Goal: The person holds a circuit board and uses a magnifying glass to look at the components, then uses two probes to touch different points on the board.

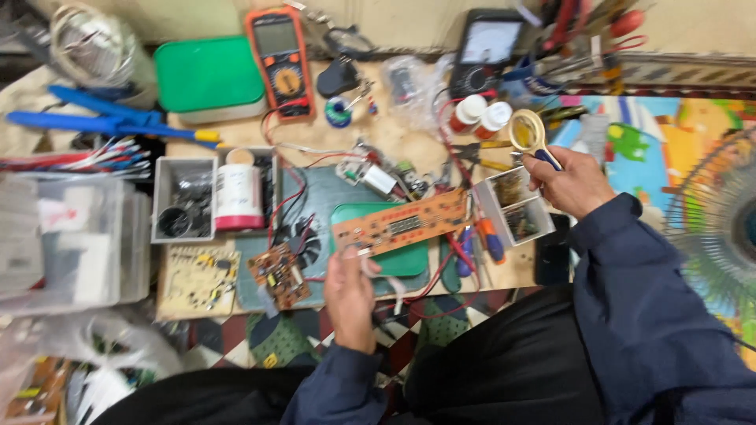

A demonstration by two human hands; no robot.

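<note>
Fan guard (720, 228), right edge of the frame: round wire grille, blurred. Well apart from both hands; little risk.

Clear plastic boxes (67, 240), left edge: stacked, contents unreadable.

Green-lidded box (209, 75), upper left, and an orange multimeter (279, 59) beside it; its red leads (285, 197) trail down through the centre of the frame toward the board. A sleeve or a lifted board could likely snag them and drag the meter.

Orange circuit board (402, 224), centre: long strip, tilted, resting partly over a green tray (409, 260). The left hand (350, 295) grips its lower left end between thumb and fingers. Held by one end only, the far end could, I judge, swing into the screwdrivers (480, 240) lying just beside it, or flex and strain its solder joints.

White canister with red base (238, 193), centre left, lying across a grey tray of dark small parts (183, 201). It could roll if the bench is knocked.

Small parts bin (516, 206), centre right: two compartments, directly under the right hand. A nudge from the wrist would probably spill the components.

Magnifying glass (528, 130), upper right of centre: yellow rim, dark handle. The right hand (571, 185) is closed around the handle, lens raised above the bin, apart from the board. Swinging it could tip the two red-and-white bottles (482, 114) near it.

Small brown board (278, 275), lower centre left: loose, near the left hand; could be brushed off the edge.
</note>
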